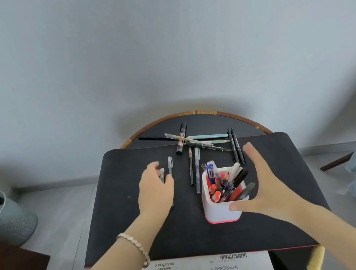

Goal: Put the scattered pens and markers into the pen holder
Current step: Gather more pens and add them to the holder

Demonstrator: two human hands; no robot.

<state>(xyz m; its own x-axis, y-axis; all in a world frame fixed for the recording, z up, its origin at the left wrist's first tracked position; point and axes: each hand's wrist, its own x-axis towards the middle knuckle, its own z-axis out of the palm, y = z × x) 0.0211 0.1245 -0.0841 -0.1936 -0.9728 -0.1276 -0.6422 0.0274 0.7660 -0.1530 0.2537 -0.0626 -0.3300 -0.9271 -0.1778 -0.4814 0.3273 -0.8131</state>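
Bare mat (120, 216) lies open at left; the crowded pen holder (223, 210) and the far pile of pens (199, 141) block the middle.

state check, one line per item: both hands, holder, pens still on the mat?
left hand: fingers closing on a clear pen lying on the mat, not lifted
right hand: open, grip empty, beside the holder
pen holder: upright, partly filled
clear pen beside left hand: lying flat
pen pile at far edge: loose, crossed over each other
two black markers: flat, side by side

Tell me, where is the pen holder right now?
The white pen holder stands on the black mat, right of centre, between the left hand and the open right hand beside it.
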